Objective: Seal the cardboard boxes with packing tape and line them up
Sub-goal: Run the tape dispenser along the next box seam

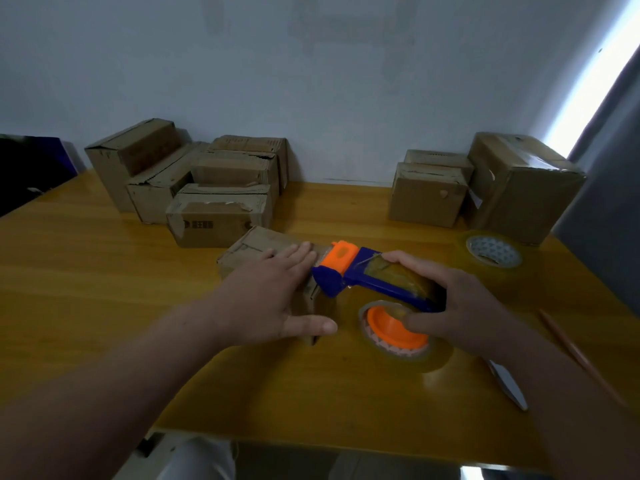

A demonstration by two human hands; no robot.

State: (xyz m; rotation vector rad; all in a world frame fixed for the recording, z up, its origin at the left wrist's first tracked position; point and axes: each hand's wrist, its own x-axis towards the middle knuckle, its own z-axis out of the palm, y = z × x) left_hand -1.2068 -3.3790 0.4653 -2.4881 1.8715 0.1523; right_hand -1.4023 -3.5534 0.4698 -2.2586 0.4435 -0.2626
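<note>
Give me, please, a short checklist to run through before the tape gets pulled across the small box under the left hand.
1. The left hand presses flat on the small box, steadying it: ok.
2. The right hand grips the tape dispenser at its roll end: ok.
3. The dispenser's orange head is at the box's top edge: ok.
4. Tape end stuck to the cardboard: cannot tell.
5. Flaps closed flush under the palm: cannot tell, hidden.
6. The spare tape roll lies apart from the box: ok.

Dark printed marks stand on the front of one cardboard box (221,227), too blurred to read.
</note>
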